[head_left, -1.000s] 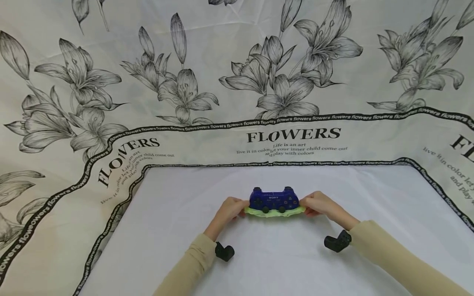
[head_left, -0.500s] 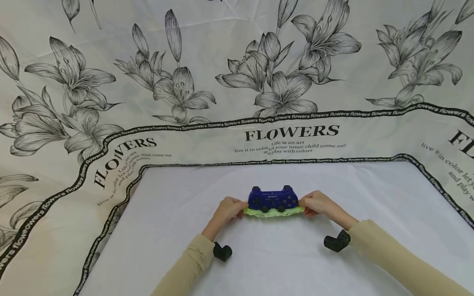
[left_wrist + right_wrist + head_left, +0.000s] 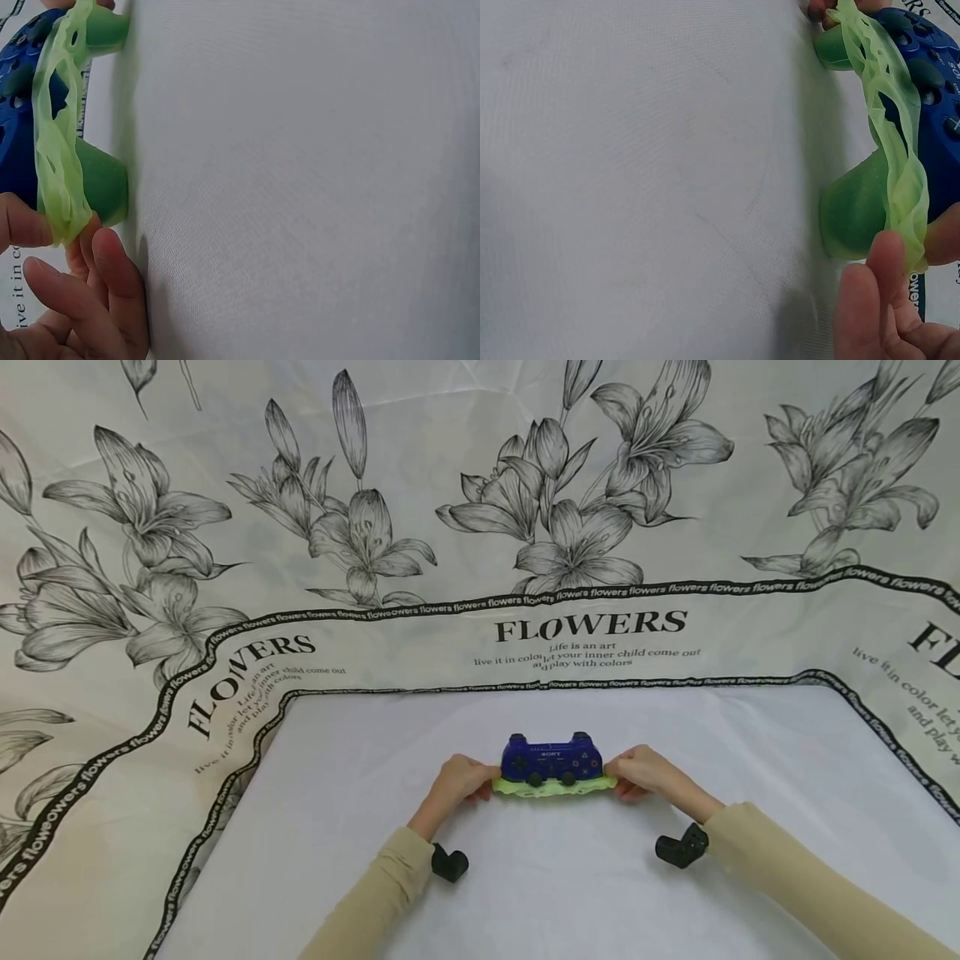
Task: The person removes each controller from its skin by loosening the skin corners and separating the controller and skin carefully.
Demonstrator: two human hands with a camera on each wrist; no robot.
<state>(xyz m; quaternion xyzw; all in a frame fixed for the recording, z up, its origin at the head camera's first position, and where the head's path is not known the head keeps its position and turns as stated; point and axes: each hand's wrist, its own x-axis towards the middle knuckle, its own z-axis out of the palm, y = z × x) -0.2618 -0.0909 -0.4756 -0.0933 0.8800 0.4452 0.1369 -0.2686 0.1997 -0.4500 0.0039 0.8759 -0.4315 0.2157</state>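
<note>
A blue Sony game controller (image 3: 551, 758) stands at the middle of the white-covered table, its button face toward me. A thin, stretchy light-green cover (image 3: 555, 788) is drawn over its handles, and the cover's rim bunches in a wrinkled, holed band along the controller's lower edge. My left hand (image 3: 459, 783) pinches one end of this band between thumb and fingers. At the other end my right hand (image 3: 647, 772) pinches it the same way. Through the cover, a handle (image 3: 855, 206) shows dark green in the right wrist view. The controller's back is hidden.
White cloth (image 3: 555, 893) covers the table. Behind it hangs a curtain (image 3: 420, 652) with printed lilies and "FLOWERS" lettering. A black wrist device (image 3: 450, 864) sits below the left sleeve (image 3: 382, 885), another black device (image 3: 682, 847) by the right sleeve (image 3: 795, 877).
The head view has shifted slightly, so the scene sits a little higher and further left. Both hands keep their pinch on the cover, and the controller stays between them.
</note>
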